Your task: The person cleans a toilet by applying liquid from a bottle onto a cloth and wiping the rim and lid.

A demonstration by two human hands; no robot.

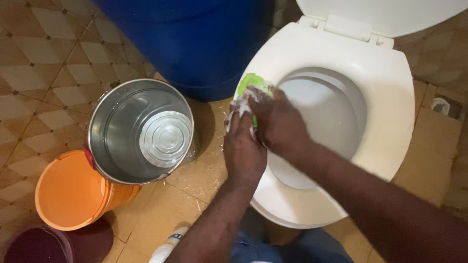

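Green sponge (pixel 252 83) clamped in both grips, left hand (pixel 242 146), right hand (pixel 279 122), on white toilet seat (pixel 390 97)

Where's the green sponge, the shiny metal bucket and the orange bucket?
green sponge (pixel 251 80), head view, its top edge above the hands.
metal bucket (pixel 163 139), head view, its ridged bottom.
orange bucket (pixel 68 192), head view, its inner wall.

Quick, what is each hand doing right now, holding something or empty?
Left hand: pressed on the toilet seat rim, soapy; grip cannot be told.
Right hand: closed on a green sponge.
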